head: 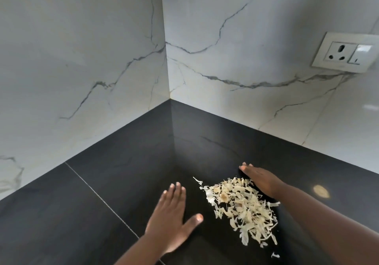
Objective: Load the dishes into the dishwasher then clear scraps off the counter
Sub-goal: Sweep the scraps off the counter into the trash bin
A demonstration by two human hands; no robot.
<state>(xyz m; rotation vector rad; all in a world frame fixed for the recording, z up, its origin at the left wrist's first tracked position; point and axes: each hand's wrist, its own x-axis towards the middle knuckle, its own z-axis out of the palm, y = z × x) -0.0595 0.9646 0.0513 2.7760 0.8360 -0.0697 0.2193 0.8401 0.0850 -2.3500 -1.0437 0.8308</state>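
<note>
Loose heap of pale, papery peel scraps (pixel 242 205) on glossy black stone counter (pixel 114 184). Right hand (pixel 261 179) flat-fingered, edge-on against heap's far side; left hand (pixel 171 213) spread flat just left of heap, holding nothing. Risk: light flakes scatter or slip under palms if swept fast; strays near heap's front edge likely missed.

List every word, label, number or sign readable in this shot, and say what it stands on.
No words, brands or numbers are readable.
Wall socket plate: its switch bears a small dark mark, too small to read.
Counter, marble wall, scraps: no text.
</note>
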